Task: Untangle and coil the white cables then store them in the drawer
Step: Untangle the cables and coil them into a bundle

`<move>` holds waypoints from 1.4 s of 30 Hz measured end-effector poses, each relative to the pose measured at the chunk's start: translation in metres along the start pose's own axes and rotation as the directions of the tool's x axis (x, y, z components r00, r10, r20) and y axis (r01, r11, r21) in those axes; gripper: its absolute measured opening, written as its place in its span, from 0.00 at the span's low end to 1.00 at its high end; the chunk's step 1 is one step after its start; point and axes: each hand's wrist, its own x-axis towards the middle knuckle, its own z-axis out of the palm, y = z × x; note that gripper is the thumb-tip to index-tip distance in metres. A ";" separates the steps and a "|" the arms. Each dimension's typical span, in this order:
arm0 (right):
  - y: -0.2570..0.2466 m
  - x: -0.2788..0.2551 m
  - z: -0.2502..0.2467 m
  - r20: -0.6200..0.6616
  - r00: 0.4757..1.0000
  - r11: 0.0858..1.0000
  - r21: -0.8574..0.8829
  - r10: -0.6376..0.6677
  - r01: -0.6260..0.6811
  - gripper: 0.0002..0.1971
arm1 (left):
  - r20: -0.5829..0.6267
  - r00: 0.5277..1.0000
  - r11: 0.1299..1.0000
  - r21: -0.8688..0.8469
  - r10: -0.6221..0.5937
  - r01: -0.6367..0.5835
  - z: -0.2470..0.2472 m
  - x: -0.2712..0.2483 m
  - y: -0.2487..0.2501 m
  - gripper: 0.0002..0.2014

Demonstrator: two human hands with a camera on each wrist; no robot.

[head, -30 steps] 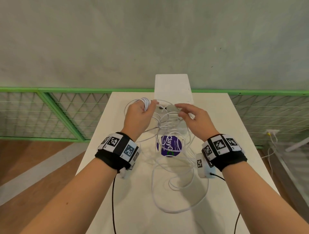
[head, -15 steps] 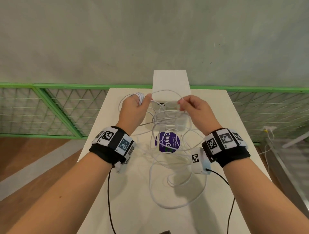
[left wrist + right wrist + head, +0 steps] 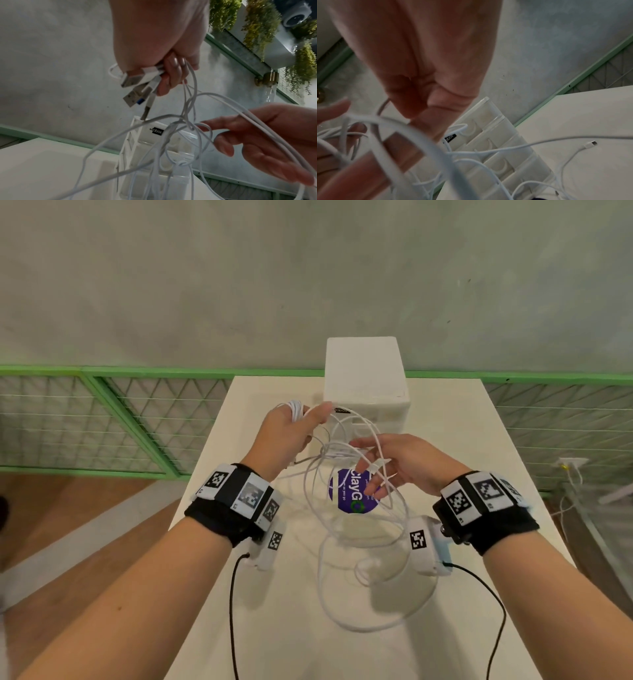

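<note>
Several white cables (image 3: pixel 359 518) form a tangle that hangs from my hands down to the white table (image 3: pixel 281 628). My left hand (image 3: pixel 308 412) is raised in front of the white drawer unit (image 3: pixel 366 378) and grips a coiled bunch of cable. In the left wrist view its curled fingers (image 3: pixel 171 75) hold several USB plugs (image 3: pixel 135 81) together. My right hand (image 3: pixel 370 467) hovers lower, fingers spread and straight, with cable loops draped across them. That open right hand (image 3: pixel 257 142) also shows in the left wrist view with strands over it.
A round purple sticker (image 3: pixel 352 491) lies on the table under the tangle. One loose USB-C plug (image 3: pixel 590 143) rests on the table right of the drawer unit (image 3: pixel 496 135). A green mesh fence (image 3: pixel 102 422) runs behind the table, with wooden floor to the left.
My right hand has let go of the cable near the drawer unit, dropped back toward me and spread its fingers among the loops. The left hand keeps its hold on the bunch.
</note>
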 end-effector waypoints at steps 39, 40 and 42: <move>0.029 0.026 -0.010 -0.536 0.693 0.864 -0.420 -0.482 0.276 0.07 | -0.126 0.991 0.940 0.342 0.044 0.001 0.010 0.010 -0.035 0.19; 0.031 0.025 -0.016 -0.567 0.673 0.870 -0.421 -0.474 0.257 0.06 | -0.124 0.992 0.938 0.346 0.029 0.016 0.007 0.010 -0.037 0.21; 0.034 0.025 -0.025 -0.597 0.644 0.863 -0.455 -0.479 0.220 0.05 | -0.104 0.995 0.930 0.366 0.015 0.025 0.001 0.012 -0.037 0.24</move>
